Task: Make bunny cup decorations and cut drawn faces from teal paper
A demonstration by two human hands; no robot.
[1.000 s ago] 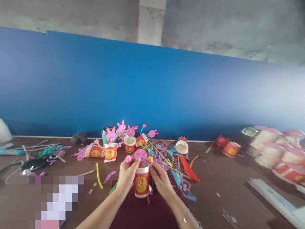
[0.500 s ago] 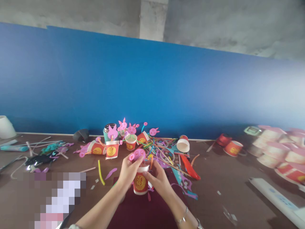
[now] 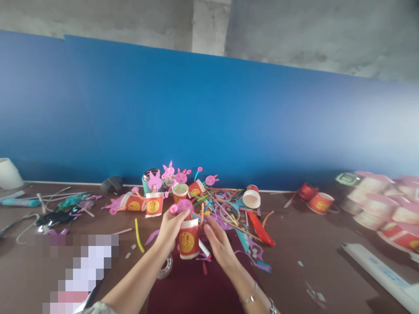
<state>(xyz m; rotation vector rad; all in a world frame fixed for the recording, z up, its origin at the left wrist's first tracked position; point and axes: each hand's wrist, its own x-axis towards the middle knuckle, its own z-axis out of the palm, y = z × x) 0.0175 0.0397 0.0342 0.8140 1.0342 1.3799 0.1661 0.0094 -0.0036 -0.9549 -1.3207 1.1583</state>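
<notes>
My left hand [image 3: 170, 228] grips a red paper cup [image 3: 187, 239] with a gold emblem, tilted a little to the left, thumb and fingers round its rim. A pink paper pig face [image 3: 181, 206] sticks up from the cup just above my fingers. My right hand [image 3: 218, 243] hovers beside the cup on its right, fingers stretched and apart, holding nothing. A roll of clear tape [image 3: 165, 266] lies on the table below my left wrist. Both hands work above a dark red mat [image 3: 196, 292].
Finished pig cups [image 3: 153, 203] stand in a group behind, next to a heap of coloured straws [image 3: 222, 207], paper scraps and red scissors [image 3: 260, 231]. Stacked cups [image 3: 376, 205] fill the right side. A blue wall panel [image 3: 209, 117] backs the brown table [image 3: 314, 261].
The cup has shifted left and tilted in my left hand. My right hand has come off the cup and opened. The tape roll has come into sight.
</notes>
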